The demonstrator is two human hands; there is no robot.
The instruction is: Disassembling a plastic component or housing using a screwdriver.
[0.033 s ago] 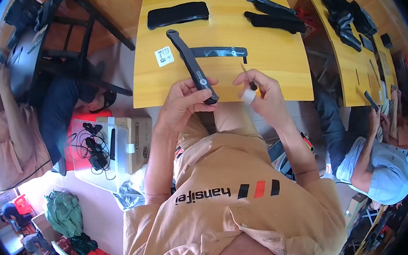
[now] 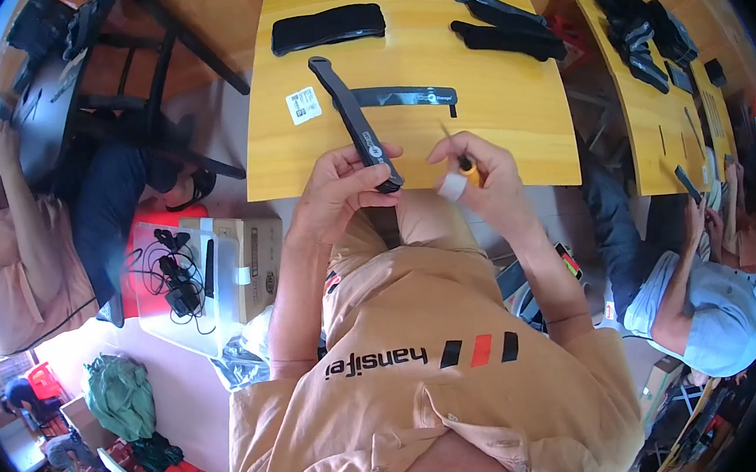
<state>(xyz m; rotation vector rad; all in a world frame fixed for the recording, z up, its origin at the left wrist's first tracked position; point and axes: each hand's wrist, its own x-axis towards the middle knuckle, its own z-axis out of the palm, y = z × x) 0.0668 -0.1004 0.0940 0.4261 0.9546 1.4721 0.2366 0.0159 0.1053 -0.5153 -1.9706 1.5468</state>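
My left hand (image 2: 343, 189) is closed round the lower end of a long black strap (image 2: 350, 111), which has a slotted upper end and light printing. The strap slants up and left over the table. In my right hand (image 2: 483, 171) is a thin-pointed tool (image 2: 470, 172) with a yellow and black handle, its metal tip up and left. Something white (image 2: 452, 187), perhaps tape, shows at my right fingers. Behind the held strap, a second black strap (image 2: 410, 95) lies on the yellow table (image 2: 513, 123). A white label sheet (image 2: 303, 105) lies left of it.
At the table's far side lie a folded black band (image 2: 328, 28) and two dark strips (image 2: 508, 28). A clear bin (image 2: 157, 307) with black cables stands lower left beside a cardboard box (image 2: 258, 264). People sit at work on both sides.
My right hand has turned the tool a little, so more of its yellow handle shows. The white piece has shifted slightly left. My left hand keeps the strap in place.
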